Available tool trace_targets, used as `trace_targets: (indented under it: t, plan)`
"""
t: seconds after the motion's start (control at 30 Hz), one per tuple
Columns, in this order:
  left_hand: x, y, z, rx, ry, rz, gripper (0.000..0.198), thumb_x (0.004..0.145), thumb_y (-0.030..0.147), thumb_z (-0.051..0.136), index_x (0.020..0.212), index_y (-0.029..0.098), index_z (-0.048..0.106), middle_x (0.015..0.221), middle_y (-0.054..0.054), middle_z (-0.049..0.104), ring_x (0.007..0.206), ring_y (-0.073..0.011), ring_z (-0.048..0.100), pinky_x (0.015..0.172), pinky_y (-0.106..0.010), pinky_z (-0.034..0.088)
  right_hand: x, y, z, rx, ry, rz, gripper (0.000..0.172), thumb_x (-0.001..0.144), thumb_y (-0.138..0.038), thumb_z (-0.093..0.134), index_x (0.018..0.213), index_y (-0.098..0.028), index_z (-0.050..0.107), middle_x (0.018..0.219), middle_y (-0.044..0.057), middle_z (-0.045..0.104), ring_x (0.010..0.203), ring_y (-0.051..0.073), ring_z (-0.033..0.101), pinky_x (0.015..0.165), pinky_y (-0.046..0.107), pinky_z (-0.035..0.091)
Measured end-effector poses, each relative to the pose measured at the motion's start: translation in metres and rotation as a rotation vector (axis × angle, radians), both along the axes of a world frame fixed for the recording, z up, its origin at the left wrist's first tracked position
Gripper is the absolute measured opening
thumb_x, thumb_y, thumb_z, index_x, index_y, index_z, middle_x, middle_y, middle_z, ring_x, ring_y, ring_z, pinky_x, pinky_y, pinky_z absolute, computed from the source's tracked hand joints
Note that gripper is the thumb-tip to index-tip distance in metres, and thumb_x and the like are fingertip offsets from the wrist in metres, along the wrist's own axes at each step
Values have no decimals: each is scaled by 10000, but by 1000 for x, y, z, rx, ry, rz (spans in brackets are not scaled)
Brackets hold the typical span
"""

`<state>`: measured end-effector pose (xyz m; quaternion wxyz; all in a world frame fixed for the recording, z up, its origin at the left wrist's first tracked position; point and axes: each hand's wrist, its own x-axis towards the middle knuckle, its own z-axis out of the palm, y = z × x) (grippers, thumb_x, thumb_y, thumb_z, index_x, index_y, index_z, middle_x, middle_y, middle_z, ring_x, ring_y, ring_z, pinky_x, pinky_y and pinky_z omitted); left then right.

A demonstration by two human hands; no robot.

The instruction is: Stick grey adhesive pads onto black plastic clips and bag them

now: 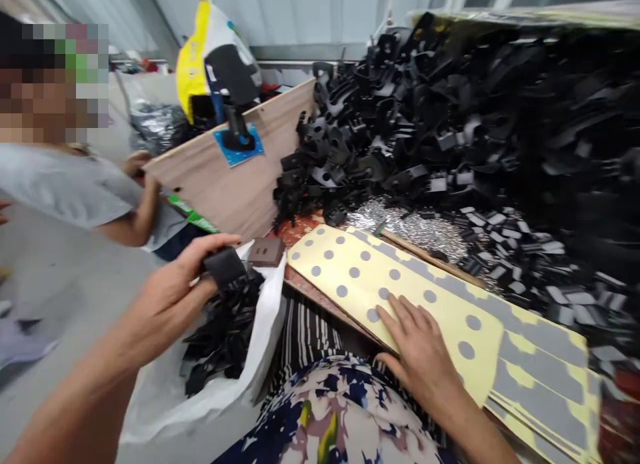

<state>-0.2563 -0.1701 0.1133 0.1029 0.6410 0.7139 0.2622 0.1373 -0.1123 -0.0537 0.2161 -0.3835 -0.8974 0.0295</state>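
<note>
Over the open mouth of a white sack (267, 317), my left hand (175, 297) grips a black plastic part (226, 267) between thumb and fingers. Similar black parts (220, 347) fill the sack below it. My right hand (417, 341) lies flat with fingers stretched on a yellow sheet dotted with grey circles (327, 254). Under and beside that sheet are more yellow sheets with large grey patches (540, 364). A small brown block (267, 252) with two holes sits at the sack's edge, close to my left hand.
A large heap of black plastic parts (400, 124) covers the back and right. Smaller black pieces (500, 244) lie before it, near a wooden stick (430, 254). A wooden board (230, 191) stands at the heap's left. Another person (75, 184) is beyond it at left.
</note>
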Motion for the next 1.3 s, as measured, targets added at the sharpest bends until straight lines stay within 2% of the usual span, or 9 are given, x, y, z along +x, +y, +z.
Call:
trace_targets:
  t: [0.2, 0.4, 0.57, 0.67, 0.8, 0.9, 1.0, 1.13, 1.3]
  plan:
    - [-16, -56, -45, -29, -62, 46, 367, 955, 332, 572, 1298, 265, 686, 1293, -100, 695, 1120, -296, 662, 1036, -473, 501, 6, 19, -16, 90, -45, 66, 409, 1028, -299, 485, 1408, -233, 623, 1462, 169, 641, 1283, 400, 634, 978, 598, 536]
    - [79, -51, -80, -159, -740, -184, 543, 959, 305, 653, 1492, 294, 551, 1250, -136, 677, 982, -251, 690, 755, -347, 595, -16, 14, 44, 144, 29, 13, 352, 911, -102, 483, 1127, -266, 708, 1105, 99, 784, 1008, 319, 720, 1007, 596, 494]
    - [145, -34, -98, -6, -638, -366, 726, 716, 224, 877, 1387, 277, 607, 1288, -111, 633, 1177, -308, 616, 986, -417, 541, -39, -46, 85, 132, 88, 211, 307, 877, -66, 506, 1010, -279, 683, 1182, 68, 727, 1217, 269, 618, 1188, 573, 376]
    - [162, -30, -93, -98, -669, -511, 137, 822, 220, 759, 926, 242, 674, 830, 3, 640, 746, -179, 612, 717, -277, 531, -30, -66, 76, 203, 381, 160, 233, 963, -227, 593, 1191, -256, 628, 1195, 91, 674, 1229, 255, 596, 1199, 548, 380]
    - [183, -34, -85, -280, -873, -467, 241, 865, 384, 783, 833, 240, 593, 742, 33, 572, 655, -135, 551, 597, -212, 483, 4, -91, 51, 32, 583, -44, 889, 879, -594, 734, 1554, -183, 326, 1496, 221, 525, 1407, 340, 498, 1175, 565, 407]
    - [208, -35, -88, -434, -1008, -465, 387, 826, 434, 836, 1116, 310, 613, 1017, -2, 666, 812, -175, 645, 719, -261, 565, 36, -122, 32, -310, 571, -113, 721, 904, -466, 736, 1516, -228, 437, 1378, 129, 671, 1229, 259, 657, 1063, 415, 520]
    - [237, -19, -107, -566, -1068, -693, 710, 865, 429, 798, 1469, 417, 425, 1329, -74, 619, 1008, -247, 669, 800, -348, 600, 91, -165, 13, -360, 726, -491, 486, 886, -357, 704, 1345, -235, 603, 1187, 77, 754, 989, 216, 734, 858, 335, 597]
    - [291, 7, -153, -694, -670, -1103, 456, 929, 288, 687, 1374, 309, 586, 1151, -81, 648, 1042, -239, 634, 876, -381, 570, 200, -225, -21, 277, 908, -1478, 561, 831, -449, 732, 1288, -159, 584, 1173, 117, 718, 1028, 284, 709, 903, 458, 602]
    - [384, -1, -223, -358, 72, -1457, 489, 882, 236, 709, 1363, 242, 623, 1256, -109, 590, 1160, -268, 604, 984, -399, 529, 279, -237, -103, 505, 638, -1765, 549, 885, -412, 659, 1338, -157, 480, 1237, 218, 654, 1093, 377, 680, 878, 552, 588]
